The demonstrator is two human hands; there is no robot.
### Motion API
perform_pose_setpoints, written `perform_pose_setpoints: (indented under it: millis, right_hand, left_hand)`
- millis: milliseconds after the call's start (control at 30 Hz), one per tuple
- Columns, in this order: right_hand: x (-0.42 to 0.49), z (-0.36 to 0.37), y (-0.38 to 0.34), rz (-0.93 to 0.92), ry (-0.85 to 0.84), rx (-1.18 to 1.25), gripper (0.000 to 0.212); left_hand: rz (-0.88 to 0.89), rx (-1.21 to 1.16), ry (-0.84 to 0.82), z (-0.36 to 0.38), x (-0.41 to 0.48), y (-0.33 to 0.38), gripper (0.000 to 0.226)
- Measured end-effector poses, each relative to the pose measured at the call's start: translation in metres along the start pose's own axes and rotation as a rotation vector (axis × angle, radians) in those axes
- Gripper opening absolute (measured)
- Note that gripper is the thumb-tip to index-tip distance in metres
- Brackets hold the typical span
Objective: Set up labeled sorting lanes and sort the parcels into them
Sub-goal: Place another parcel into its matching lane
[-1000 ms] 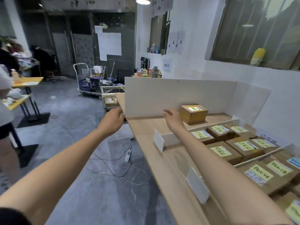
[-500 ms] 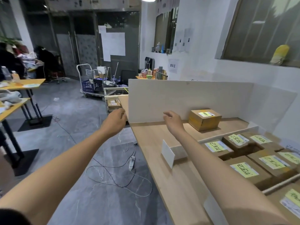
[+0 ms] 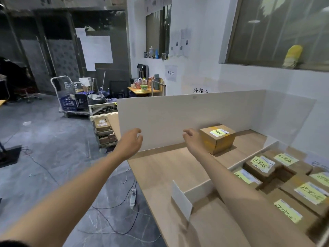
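A brown cardboard parcel with a yellow label [image 3: 218, 138] sits on the wooden tabletop [image 3: 169, 168], just right of the right hand [image 3: 193, 139]. That hand seems loosely curled and empty. The left hand [image 3: 130, 144], equally relaxed, is farther away.

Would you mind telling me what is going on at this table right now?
A person reaches both hands toward the white board standing across the table; the left hand and right hand are loosely open and hold nothing. One labelled box sits beside the right hand. Other labelled parcels lie in the next lanes.
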State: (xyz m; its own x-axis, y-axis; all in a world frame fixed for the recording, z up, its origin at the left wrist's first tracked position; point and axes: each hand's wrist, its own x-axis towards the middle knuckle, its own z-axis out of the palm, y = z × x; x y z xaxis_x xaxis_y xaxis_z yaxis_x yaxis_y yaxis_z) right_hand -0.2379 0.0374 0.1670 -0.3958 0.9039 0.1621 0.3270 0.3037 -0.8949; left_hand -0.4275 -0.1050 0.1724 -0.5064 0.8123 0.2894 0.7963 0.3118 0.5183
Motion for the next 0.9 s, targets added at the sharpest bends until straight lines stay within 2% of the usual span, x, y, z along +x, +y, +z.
perform_pose_setpoints:
  millis: [333,700,900]
  right_hand:
    - [0.042,-0.033,0.021,0.115,0.147,-0.006,0.031]
    - [0.113,-0.063,0.036,0.218,0.484,-0.007,0.027]
    - [0.148,-0.068,0.052,0.291,0.584,-0.045,0.033]
  left_hand:
    - [0.127,-0.052,-0.096,0.053,0.089,0.032,0.038]
    - [0.437,-0.09,-0.234,0.119,0.218,0.083,0.04]
    - [0.563,-0.152,-0.294,0.159,0.274,0.095,0.036]
